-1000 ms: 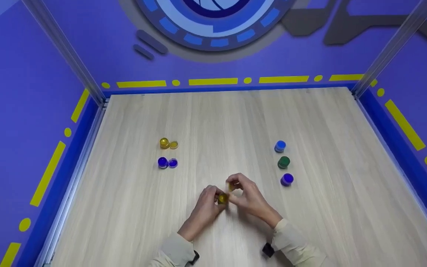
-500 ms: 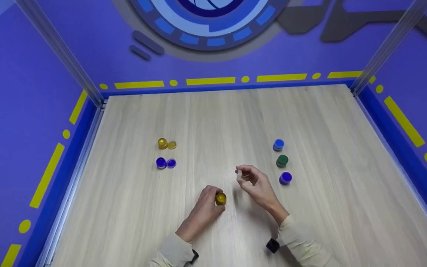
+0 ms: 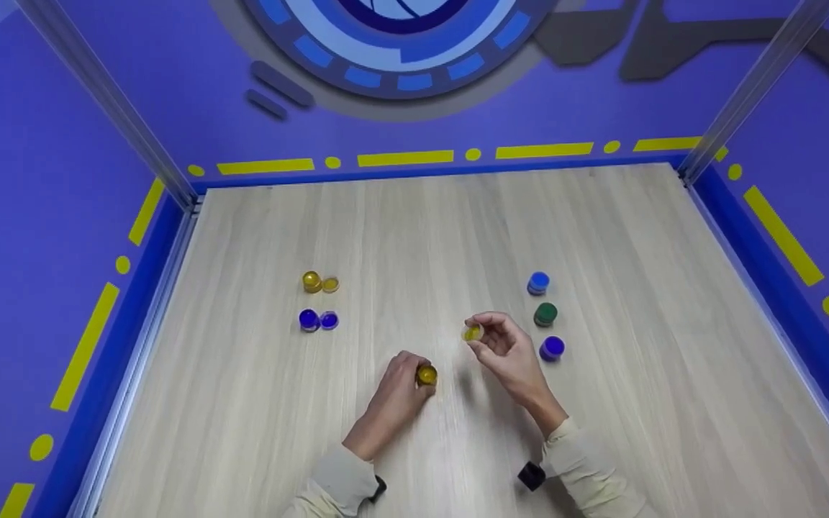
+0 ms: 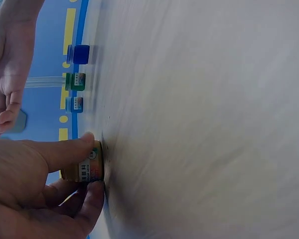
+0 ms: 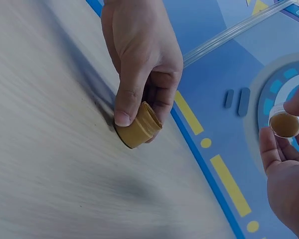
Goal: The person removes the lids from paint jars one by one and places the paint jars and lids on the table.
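Note:
My left hand (image 3: pixel 394 396) grips a small ochre-yellow paint jar (image 3: pixel 427 375) by its sides. The jar stands upright on the table, its mouth uncovered, and a printed label (image 4: pixel 91 167) shows on it in the left wrist view. To the right and raised above the table, my right hand (image 3: pixel 514 361) pinches a clear-rimmed lid (image 3: pixel 472 333) between thumb and fingers. Ochre colour coats the lid's inner face (image 5: pixel 284 125), seen in the right wrist view. Lid and jar are apart.
On the left stand an uncovered yellow jar (image 3: pixel 311 281) with its lid (image 3: pixel 330 285) beside it, and an uncovered violet jar (image 3: pixel 308 320) with its lid (image 3: pixel 329 320). Capped blue (image 3: pixel 538 283), green (image 3: pixel 545 314) and violet (image 3: pixel 552 349) jars line the right. Walls enclose the table (image 3: pixel 414 237).
My right hand has lifted the lid away from the jar, up and to the right, and turned it. My left hand keeps its hold on the jar, with little movement.

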Tool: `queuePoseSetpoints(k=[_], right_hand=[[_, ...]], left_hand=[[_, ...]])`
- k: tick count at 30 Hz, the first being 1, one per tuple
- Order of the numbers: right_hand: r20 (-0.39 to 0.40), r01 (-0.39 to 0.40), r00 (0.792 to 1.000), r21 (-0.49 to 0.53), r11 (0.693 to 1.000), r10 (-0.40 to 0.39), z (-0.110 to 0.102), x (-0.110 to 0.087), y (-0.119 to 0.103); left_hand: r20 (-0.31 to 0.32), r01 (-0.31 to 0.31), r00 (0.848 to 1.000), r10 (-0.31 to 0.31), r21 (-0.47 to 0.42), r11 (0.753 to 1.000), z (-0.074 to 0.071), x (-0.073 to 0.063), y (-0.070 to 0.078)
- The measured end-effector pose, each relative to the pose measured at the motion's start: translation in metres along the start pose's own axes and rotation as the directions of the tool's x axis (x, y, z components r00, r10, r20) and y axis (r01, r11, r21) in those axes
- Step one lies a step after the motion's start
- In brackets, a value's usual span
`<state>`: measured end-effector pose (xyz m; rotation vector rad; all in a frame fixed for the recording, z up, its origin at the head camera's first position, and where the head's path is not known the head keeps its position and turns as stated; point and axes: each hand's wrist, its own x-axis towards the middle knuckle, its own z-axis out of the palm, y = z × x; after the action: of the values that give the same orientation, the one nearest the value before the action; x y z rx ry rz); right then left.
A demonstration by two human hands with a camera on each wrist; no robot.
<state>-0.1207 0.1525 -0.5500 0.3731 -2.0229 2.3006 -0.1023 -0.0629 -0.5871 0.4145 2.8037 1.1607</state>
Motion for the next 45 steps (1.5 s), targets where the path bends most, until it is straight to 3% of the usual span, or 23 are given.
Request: queuePoseSetpoints(k=[6, 13, 21, 30, 45], right_hand=[[-0.012, -0.043, 0.999, 0.028, 0.999, 0.044, -0.004, 0.000, -0.004], [0.020, -0.048, 0.999, 0.005, 0.999, 0.048, -0.005, -0.002, -0.003], [-0.033, -0.047, 0.998, 0.028, 0.998, 0.048, -0.006, 0.000, -0.003], [-0.064, -0.096, 0.993, 0.049, 0.994, 0.099, -0.006, 0.000, -0.002], [-0.104, -0.151, 0.982, 0.096, 0.984, 0.161, -0.006, 0.003, 0.002]], left_hand=[[-0.025, 0.010, 1.000, -0.010, -0.004, 1.000, -0.003, 0.012, -0.002], [-0.037, 0.139, 0.989, -0.140, -0.038, 0.990, -0.005, 0.023, -0.003], [-0.115, 0.147, 0.982, -0.153, -0.061, 0.987, -0.016, 0.041, -0.013], [-0.191, 0.204, 0.956, -0.222, -0.106, 0.973, -0.027, 0.069, -0.030], [-0.237, 0.268, 0.924, -0.299, -0.153, 0.951, -0.043, 0.105, -0.044]])
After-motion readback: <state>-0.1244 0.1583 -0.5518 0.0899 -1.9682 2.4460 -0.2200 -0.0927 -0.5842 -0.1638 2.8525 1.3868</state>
